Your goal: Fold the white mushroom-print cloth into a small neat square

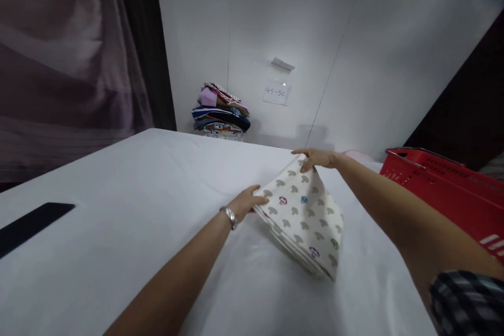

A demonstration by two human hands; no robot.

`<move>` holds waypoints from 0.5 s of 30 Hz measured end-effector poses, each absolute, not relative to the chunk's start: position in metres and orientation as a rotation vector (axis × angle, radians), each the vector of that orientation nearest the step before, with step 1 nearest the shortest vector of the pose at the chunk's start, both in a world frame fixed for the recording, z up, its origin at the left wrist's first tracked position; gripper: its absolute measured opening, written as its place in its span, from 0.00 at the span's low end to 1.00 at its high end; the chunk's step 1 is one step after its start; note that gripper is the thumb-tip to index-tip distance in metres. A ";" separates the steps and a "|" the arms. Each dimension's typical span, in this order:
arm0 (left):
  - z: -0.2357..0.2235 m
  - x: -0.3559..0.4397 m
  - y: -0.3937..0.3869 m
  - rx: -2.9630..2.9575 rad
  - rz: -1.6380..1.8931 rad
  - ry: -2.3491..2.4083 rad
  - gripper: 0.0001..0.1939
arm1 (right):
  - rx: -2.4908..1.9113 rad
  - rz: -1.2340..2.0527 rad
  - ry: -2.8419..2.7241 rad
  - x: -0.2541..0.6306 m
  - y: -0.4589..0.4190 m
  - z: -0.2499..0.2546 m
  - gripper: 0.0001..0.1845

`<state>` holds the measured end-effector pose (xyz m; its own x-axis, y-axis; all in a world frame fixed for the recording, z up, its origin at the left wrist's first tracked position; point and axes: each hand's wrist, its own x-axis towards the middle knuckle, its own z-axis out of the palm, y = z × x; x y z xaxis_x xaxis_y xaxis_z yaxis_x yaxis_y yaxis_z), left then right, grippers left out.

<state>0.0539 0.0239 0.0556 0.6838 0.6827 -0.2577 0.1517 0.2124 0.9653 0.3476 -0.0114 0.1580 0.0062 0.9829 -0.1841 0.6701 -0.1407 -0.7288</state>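
A folded white cloth [303, 215] printed with grey, red, blue and green mushrooms is held up at a slant over the white-covered table [137, 231]. Its several layers show along the lower left edge. My left hand [248, 200], with a silver band at the wrist, grips the left corner, thumb on top and fingers underneath. At the top corner my right hand [317, 159] pinches the cloth, its index finger stretched out along the edge. The lower right corner hangs down close to the table; whether it touches I cannot tell.
Behind the table's far edge rises a stack of folded fabrics [222, 113]. A red basket [444, 189] with a metal handle stands at the right. On the left of the table lies a flat black strip [35, 226]. A paper sign [276, 92] reading 45-50 hangs on the wall.
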 end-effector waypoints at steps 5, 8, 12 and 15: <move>0.159 0.059 0.051 2.002 0.921 0.837 0.40 | -1.633 0.353 -1.786 0.356 -0.028 0.229 0.46; 0.203 0.054 0.052 2.477 1.219 0.764 0.38 | -1.433 -0.031 -1.818 0.351 -0.045 0.251 0.50; 0.173 0.034 0.030 2.909 1.335 0.676 0.34 | -1.345 -0.473 -1.824 0.329 -0.083 0.199 0.40; 0.094 0.013 0.001 3.064 1.046 0.638 0.32 | -1.425 -0.501 -1.937 0.310 -0.117 0.102 0.29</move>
<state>0.0126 0.0011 0.0937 0.7261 0.3069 0.6153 0.4070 -0.9131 -0.0249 0.3105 -0.1167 0.1022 -0.1771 0.6828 0.7088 0.9408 0.3289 -0.0817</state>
